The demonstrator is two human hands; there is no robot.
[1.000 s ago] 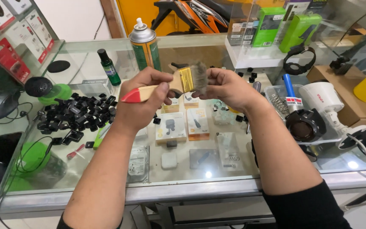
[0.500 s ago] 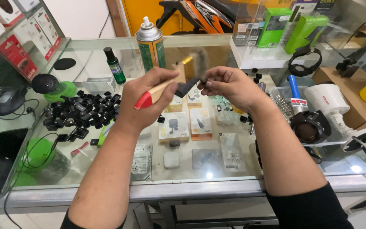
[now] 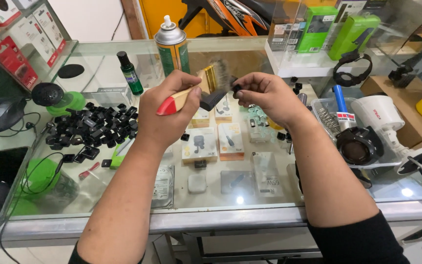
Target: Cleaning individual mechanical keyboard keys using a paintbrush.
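Since half a second ago: brush head (image 3: 214,78) swept across the small black part (image 3: 213,99), bristles now blurred above it, hands otherwise held at the same height over the glass counter (image 3: 123,215). Left hand (image 3: 166,110) wrapped tight around the red-tipped wooden brush handle; right hand (image 3: 265,95) pinching the black part between thumb and fingertips, just right of the brush, both raised above the counter. Nearby: pile of small black pieces (image 3: 81,127) on the left, spray can (image 3: 172,44) and dark green bottle (image 3: 129,73) behind.
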